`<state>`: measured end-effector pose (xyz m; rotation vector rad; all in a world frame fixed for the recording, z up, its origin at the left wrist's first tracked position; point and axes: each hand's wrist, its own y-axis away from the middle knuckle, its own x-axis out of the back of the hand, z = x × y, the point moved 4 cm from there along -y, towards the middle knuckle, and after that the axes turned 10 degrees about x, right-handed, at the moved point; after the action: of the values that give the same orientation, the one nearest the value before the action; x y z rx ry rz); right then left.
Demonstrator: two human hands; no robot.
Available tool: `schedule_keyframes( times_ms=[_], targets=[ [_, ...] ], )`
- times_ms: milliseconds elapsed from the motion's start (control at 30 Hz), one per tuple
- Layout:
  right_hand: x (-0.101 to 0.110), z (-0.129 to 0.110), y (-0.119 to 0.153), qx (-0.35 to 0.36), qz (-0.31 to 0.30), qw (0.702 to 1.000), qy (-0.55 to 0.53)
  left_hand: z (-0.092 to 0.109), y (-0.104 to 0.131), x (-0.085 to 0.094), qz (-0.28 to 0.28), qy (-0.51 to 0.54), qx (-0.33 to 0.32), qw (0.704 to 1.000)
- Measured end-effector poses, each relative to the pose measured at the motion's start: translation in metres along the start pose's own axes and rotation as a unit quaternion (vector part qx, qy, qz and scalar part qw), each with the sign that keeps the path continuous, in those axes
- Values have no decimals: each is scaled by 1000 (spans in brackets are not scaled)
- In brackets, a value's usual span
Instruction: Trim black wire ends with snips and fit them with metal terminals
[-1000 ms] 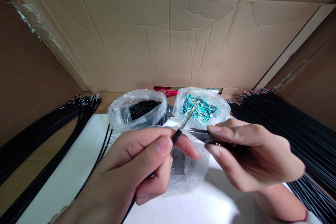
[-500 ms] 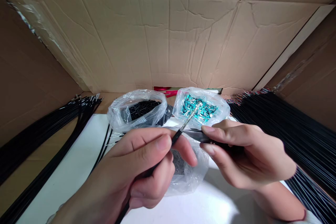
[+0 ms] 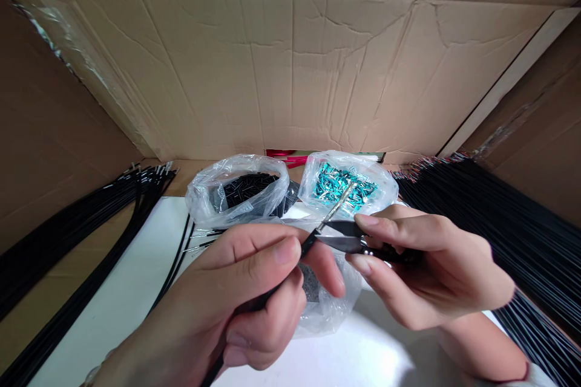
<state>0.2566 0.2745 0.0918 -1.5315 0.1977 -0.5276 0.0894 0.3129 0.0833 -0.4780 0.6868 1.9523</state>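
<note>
My left hand (image 3: 258, 290) is closed round a black cable (image 3: 310, 243), thumb and index finger pinching it close to its end. Beyond the black jacket, a silvery bare section (image 3: 336, 207) points up and to the right. In my right hand (image 3: 417, 260) is a pair of small black snips (image 3: 347, 245), gripped between thumb and fingers. Their blades are parted, with the tips at the spot where the jacket meets the silvery section. Whether the blades touch the cable, I cannot tell. The snips' handles are partly hidden by my fingers.
Behind my hands stand a clear bag of black tubes (image 3: 247, 190) and a bag of teal and silver pieces (image 3: 324, 184). Another clear bag (image 3: 327, 314) lies beneath my hands. Black cable bundles lie left (image 3: 104, 211) and right (image 3: 481, 211). A cardboard wall (image 3: 281, 72) rises behind.
The snips' blades have swung apart and now sit at the jacket's end. My left hand and the cable have shifted slightly right.
</note>
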Motion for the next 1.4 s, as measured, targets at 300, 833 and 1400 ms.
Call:
schedule_keyframes(
  times_ms=[300, 833, 1400],
  targets=[
    [1, 0, -4, -2, -26, 1000, 0, 0, 1, -1, 5, -23, -7, 1000],
    [1, -1, -6, -4, -27, 1000, 9, 1, -2, 0, 18, -18, -17, 1000],
    [-2, 0, 4, 1, 29, 999, 14, 3, 7, 9, 123, -153, -90, 976]
  ],
)
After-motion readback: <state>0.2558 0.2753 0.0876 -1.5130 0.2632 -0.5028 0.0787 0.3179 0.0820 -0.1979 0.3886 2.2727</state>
